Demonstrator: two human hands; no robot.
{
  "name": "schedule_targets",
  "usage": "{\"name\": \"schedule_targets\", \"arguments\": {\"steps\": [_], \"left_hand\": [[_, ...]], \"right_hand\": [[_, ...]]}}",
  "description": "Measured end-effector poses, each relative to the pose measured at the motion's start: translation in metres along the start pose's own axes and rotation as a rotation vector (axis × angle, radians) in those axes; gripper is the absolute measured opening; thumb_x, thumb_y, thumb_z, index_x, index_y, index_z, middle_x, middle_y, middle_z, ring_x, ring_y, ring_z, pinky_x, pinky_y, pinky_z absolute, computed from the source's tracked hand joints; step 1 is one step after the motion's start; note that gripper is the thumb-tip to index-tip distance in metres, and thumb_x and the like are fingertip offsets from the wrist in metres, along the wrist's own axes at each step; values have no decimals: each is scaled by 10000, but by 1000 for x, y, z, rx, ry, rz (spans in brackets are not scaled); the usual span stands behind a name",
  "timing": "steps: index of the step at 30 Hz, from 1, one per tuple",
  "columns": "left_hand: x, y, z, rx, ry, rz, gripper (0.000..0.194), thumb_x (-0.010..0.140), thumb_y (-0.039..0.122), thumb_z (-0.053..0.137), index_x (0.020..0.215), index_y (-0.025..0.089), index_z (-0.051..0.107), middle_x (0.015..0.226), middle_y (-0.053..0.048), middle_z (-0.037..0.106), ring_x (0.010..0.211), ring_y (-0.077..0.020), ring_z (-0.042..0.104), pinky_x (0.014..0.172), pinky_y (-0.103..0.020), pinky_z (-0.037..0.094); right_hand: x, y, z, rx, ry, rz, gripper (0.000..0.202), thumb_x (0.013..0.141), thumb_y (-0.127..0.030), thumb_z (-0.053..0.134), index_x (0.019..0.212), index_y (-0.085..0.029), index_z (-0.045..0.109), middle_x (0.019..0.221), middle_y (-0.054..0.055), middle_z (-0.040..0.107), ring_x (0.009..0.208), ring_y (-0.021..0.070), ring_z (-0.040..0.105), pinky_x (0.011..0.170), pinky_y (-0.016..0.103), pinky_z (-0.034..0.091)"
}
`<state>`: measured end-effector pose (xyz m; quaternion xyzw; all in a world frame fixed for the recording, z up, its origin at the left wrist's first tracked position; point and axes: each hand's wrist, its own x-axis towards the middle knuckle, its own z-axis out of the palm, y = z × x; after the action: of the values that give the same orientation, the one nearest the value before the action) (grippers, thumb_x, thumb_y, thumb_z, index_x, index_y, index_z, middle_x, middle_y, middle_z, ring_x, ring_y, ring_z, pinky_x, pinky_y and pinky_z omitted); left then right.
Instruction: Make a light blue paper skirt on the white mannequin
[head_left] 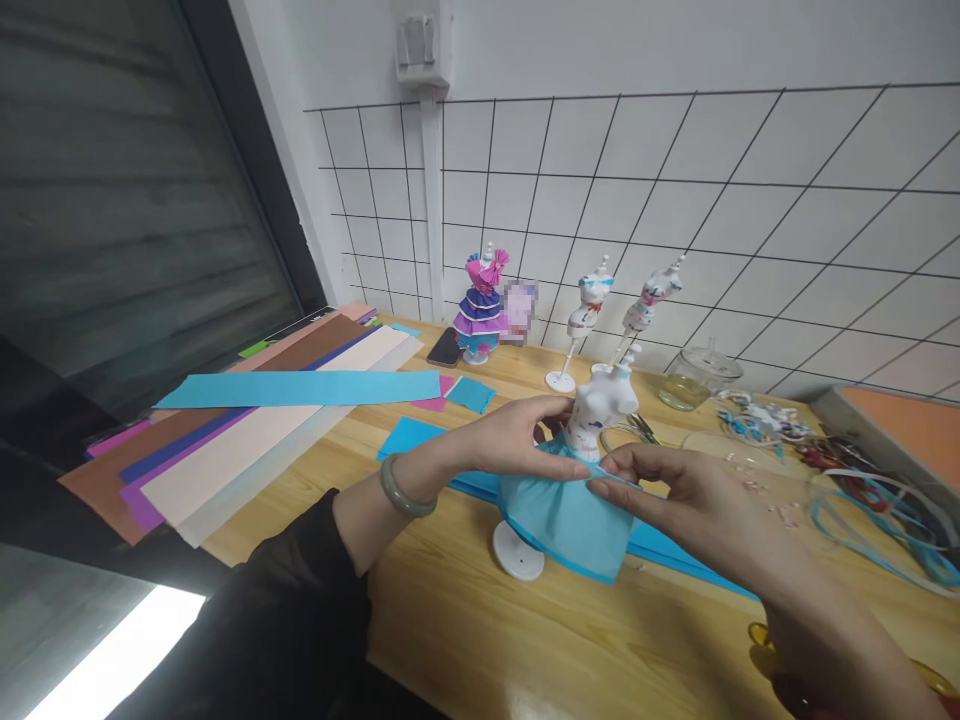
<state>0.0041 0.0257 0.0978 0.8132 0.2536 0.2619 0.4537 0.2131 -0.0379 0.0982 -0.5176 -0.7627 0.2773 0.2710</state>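
A small white dress-form mannequin [602, 402] stands tilted on a round white base [517, 550]. Gathered blue crepe paper [566, 510] hangs round its waist like a skirt. My left hand [517, 435] is closed on the paper's top edge at the waist, its thumb along the front and its fingers behind the form. From the other side, my right hand [660, 480] pinches the same edge between thumb and fingers. A folded blue paper strip [682, 555] lies on the table behind the skirt.
Long coloured paper strips [285, 390] cross at the left. A mannequin in a ruffled paper dress [480, 310], two bare mannequins [592, 300], and a glass pot [686, 378] stand near the wall. Ribbons [892, 520] and an orange-lined box [907, 425] lie right. A phone [445, 347] rests behind.
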Motion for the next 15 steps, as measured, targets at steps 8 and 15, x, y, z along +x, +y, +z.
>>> {"name": "schedule_targets", "arguments": {"steps": [8, 15], "left_hand": [[1, -2, -2, -4, -1, -12, 360, 717, 362, 683, 994, 165, 564, 956, -37, 561, 869, -154, 510, 716, -271, 411], [1, -1, -3, -21, -12, -26, 359, 722, 347, 675, 1022, 177, 575, 979, -41, 569, 893, -164, 517, 719, -273, 421]], "right_hand": [[-2, 2, -9, 50, -92, 24, 327, 833, -519, 596, 763, -211, 678, 703, 12, 646, 626, 142, 567, 538, 258, 467], [2, 3, -1, 138, -102, 24, 364, 845, -528, 573, 756, -189, 670, 677, 19, 597, 614, 137, 526, 528, 261, 456]]}}
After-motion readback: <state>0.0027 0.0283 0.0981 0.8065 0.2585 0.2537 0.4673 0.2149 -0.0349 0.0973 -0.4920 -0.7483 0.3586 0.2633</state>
